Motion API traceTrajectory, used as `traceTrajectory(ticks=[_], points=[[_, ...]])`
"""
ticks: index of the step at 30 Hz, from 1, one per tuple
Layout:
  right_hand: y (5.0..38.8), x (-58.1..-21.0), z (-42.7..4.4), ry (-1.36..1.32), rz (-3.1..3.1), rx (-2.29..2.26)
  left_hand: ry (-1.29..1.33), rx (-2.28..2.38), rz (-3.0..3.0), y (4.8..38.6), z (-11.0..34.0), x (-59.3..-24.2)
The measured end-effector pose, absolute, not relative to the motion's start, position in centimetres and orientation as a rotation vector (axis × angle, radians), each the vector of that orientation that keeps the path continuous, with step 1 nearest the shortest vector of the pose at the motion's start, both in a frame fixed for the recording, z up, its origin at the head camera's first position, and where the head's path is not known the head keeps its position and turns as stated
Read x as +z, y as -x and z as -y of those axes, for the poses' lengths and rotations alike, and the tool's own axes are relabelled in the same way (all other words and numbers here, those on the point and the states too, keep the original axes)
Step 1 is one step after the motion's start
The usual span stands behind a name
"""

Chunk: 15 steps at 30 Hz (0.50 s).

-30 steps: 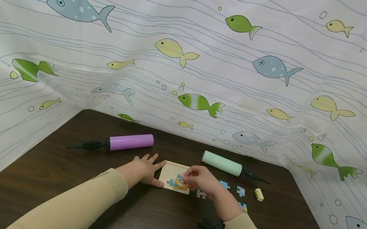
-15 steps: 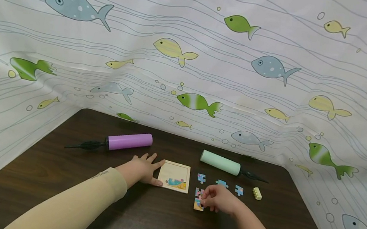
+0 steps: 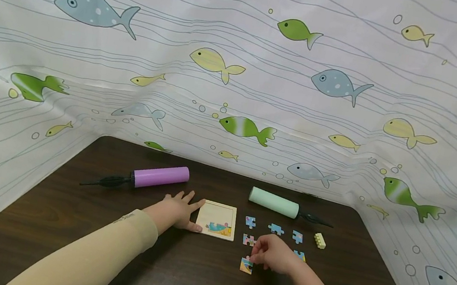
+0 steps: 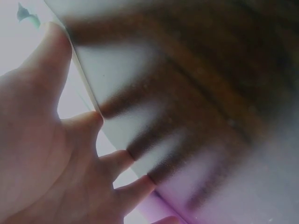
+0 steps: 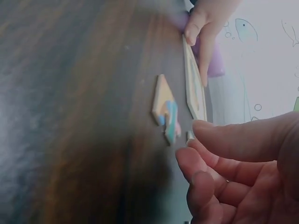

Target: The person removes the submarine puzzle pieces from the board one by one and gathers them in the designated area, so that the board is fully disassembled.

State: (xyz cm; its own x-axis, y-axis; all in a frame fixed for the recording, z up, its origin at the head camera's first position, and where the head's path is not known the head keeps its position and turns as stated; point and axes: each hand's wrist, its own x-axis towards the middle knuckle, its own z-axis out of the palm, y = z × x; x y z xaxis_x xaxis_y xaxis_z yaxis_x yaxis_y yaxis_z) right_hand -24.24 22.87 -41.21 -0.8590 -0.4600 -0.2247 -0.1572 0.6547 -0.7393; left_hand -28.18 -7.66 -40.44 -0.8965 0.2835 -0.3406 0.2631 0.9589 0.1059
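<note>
My left hand (image 3: 177,211) rests at the left edge of a shallow wooden puzzle board (image 3: 217,214), fingers spread. Its fingertips touch the board's edge in the left wrist view. Blue and yellow picture pieces (image 3: 219,229) lie in the board's lower right corner. To the right of the board, my right hand (image 3: 276,254) is beside a yellow and blue jigsaw piece (image 3: 245,265) lying on the table. In the right wrist view its fingers are loosely bent, with a gap between thumb and fingertips and nothing held; the jigsaw piece (image 5: 166,109) shows just beyond them.
Several loose jigsaw pieces (image 3: 275,229) lie around the right hand. A pale yellow toy brick (image 3: 320,240) is farther right. Behind are a purple hand pump (image 3: 161,177) and a mint green one (image 3: 274,202). A fish-printed sheet (image 3: 236,90) walls the dark table.
My right hand has moved from above the board to the table at its right. The yellow and blue piece there has shifted toward me over the last half second. The left hand stays put.
</note>
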Motion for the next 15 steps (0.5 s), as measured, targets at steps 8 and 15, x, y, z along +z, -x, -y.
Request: traceTrajectory(ticks=[8, 15], points=[[25.3, -40.6, -20.6, 0.564, -2.491, -1.079, -0.402, 0.087, -2.754, 28.2, 7.7, -40.6], [26.6, -40.7, -17.3, 0.63, -2.529, -1.11, -0.398, 0.079, -2.758, 28.5, 7.6, -40.9]])
